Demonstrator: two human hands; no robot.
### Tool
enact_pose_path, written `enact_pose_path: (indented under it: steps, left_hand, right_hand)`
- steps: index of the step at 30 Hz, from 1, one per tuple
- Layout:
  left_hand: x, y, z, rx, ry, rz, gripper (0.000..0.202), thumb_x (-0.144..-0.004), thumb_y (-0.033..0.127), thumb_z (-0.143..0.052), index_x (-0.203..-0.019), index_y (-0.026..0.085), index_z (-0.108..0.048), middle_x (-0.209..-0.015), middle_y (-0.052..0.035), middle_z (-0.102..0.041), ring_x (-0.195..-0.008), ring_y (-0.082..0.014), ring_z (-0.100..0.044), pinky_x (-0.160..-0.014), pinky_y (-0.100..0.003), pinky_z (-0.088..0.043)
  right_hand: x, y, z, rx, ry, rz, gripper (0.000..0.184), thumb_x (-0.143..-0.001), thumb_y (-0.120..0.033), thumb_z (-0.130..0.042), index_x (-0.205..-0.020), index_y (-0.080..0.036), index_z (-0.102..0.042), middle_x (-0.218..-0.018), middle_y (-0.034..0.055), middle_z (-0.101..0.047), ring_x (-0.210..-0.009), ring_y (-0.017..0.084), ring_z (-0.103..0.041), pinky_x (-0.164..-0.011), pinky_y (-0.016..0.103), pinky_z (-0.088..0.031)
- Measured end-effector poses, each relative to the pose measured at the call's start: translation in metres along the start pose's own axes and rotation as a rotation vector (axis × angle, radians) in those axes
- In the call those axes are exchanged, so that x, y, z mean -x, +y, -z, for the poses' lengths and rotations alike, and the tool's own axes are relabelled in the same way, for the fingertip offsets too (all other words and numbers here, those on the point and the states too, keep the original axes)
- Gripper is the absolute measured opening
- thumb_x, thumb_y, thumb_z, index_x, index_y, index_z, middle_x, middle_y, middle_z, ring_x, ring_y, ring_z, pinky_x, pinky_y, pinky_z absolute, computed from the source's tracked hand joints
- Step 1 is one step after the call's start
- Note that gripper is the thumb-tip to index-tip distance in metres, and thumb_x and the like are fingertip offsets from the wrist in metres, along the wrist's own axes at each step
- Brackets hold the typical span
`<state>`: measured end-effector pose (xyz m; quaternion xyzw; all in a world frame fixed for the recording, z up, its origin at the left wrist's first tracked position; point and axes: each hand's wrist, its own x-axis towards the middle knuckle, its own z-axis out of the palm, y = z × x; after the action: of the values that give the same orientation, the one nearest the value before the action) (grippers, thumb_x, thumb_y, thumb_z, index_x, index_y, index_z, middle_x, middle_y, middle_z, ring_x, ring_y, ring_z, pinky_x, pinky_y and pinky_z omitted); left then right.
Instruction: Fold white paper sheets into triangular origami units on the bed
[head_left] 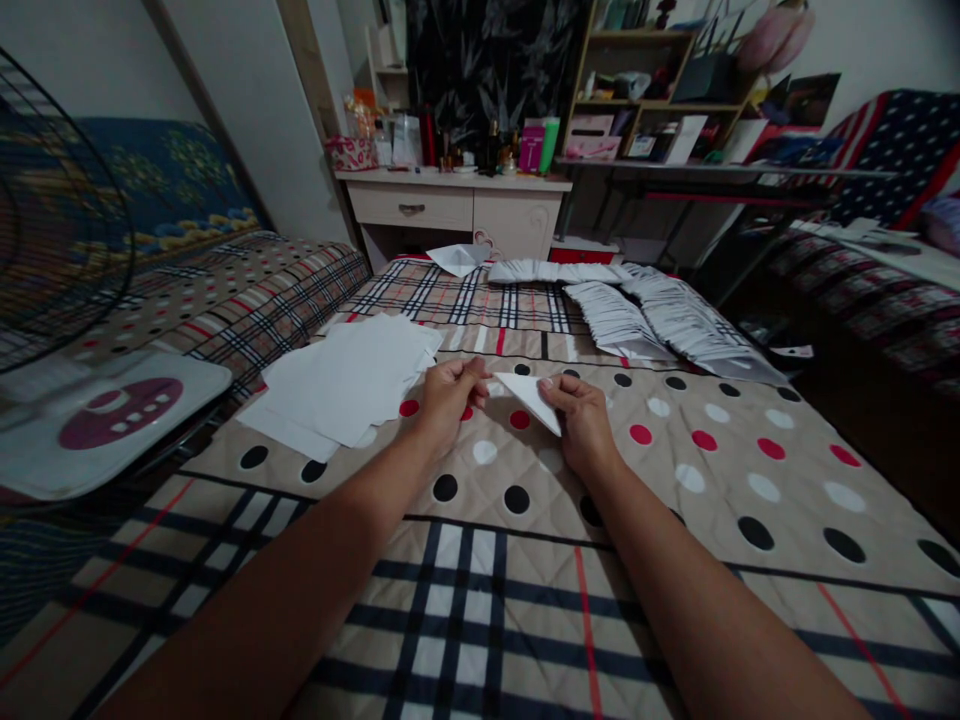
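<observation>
A small folded paper triangle [529,400] is held just above the dotted bedcover, between my two hands. My right hand [583,415] pinches its right side, thumb on top. The fingers of my left hand [451,395] are closed in a pinch at the triangle's pointed left end; exactly what lies between those fingertips is hard to make out. Left of my left hand lies a loose, fanned-out pile of white paper sheets [352,375]. Farther off to the right, long rows of folded white paper pieces [619,320] are packed side by side on the bed.
A single folded white paper [457,259] lies at the bed's far edge. Behind stands a white dresser [517,220] crowded with bottles and boxes. On the left are a fan [60,200] and a white lidded plastic item [202,375]; a shelf desk [720,170] is at right.
</observation>
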<state>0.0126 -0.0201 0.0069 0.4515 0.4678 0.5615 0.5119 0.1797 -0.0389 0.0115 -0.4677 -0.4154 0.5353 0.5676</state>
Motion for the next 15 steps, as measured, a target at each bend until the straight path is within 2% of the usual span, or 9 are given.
enact_pose_path:
  steps: [2, 4, 6, 9, 12, 15]
  left_hand:
    - [-0.001, 0.000, 0.001, 0.033, 0.039, -0.004, 0.045, -0.075, 0.060, -0.064, -0.073, 0.016, -0.057, -0.054, 0.0038, -0.052, -0.039, -0.0050, -0.042, -0.037, -0.018, -0.027]
    - [0.000, 0.002, 0.001, 0.039, -0.001, -0.040, 0.042, -0.076, 0.058, -0.065, -0.079, 0.016, -0.057, -0.058, 0.0035, -0.054, -0.042, -0.0049, -0.044, -0.039, -0.017, -0.029]
    - [0.003, 0.004, -0.003, 0.041, -0.112, -0.068, 0.042, -0.072, 0.050, -0.072, -0.093, 0.017, -0.059, -0.072, 0.0010, -0.062, -0.050, -0.0055, -0.051, -0.044, -0.017, -0.035]
    - [0.008, 0.005, -0.008, 0.058, -0.294, -0.102, 0.060, -0.064, 0.037, -0.082, -0.116, 0.020, -0.057, -0.098, -0.0046, -0.067, -0.075, -0.0110, -0.063, -0.063, -0.020, -0.048]
    - [0.010, 0.002, -0.011, 0.073, -0.376, -0.132, 0.056, -0.067, 0.032, -0.081, -0.116, 0.018, -0.060, -0.106, -0.0078, -0.068, -0.094, -0.0169, -0.065, -0.082, -0.027, -0.051]
    - [0.009, 0.000, -0.009, 0.052, -0.384, -0.125, 0.053, -0.068, 0.032, -0.080, -0.115, 0.018, -0.062, -0.107, -0.0086, -0.069, -0.096, -0.0194, -0.065, -0.087, -0.032, -0.051]
  right_hand:
    - [-0.002, 0.000, 0.001, -0.041, 0.038, -0.017, 0.027, -0.059, -0.038, -0.074, -0.059, -0.019, -0.055, -0.051, -0.0030, -0.052, -0.044, 0.010, -0.039, -0.041, 0.023, -0.028]
    - [-0.004, 0.000, 0.002, -0.055, 0.040, -0.032, 0.027, -0.058, -0.040, -0.074, -0.061, -0.019, -0.057, -0.052, -0.0024, -0.053, -0.044, 0.010, -0.040, -0.041, 0.023, -0.028]
    - [-0.004, 0.001, 0.002, -0.056, 0.013, -0.035, 0.028, -0.060, -0.041, -0.074, -0.062, -0.018, -0.058, -0.052, -0.0024, -0.054, -0.044, 0.010, -0.040, -0.041, 0.023, -0.028]
    - [-0.004, 0.003, 0.001, -0.061, -0.032, -0.035, 0.028, -0.064, -0.043, -0.073, -0.065, -0.018, -0.059, -0.053, -0.0026, -0.054, -0.044, 0.010, -0.041, -0.042, 0.024, -0.030]
    - [-0.004, 0.006, 0.002, -0.085, -0.081, -0.051, 0.028, -0.066, -0.042, -0.074, -0.067, -0.018, -0.060, -0.053, -0.0023, -0.055, -0.044, 0.010, -0.042, -0.043, 0.023, -0.031]
    - [-0.004, 0.007, 0.002, -0.080, -0.116, -0.064, 0.027, -0.067, -0.042, -0.074, -0.068, -0.018, -0.061, -0.053, -0.0019, -0.055, -0.043, 0.010, -0.043, -0.043, 0.024, -0.032]
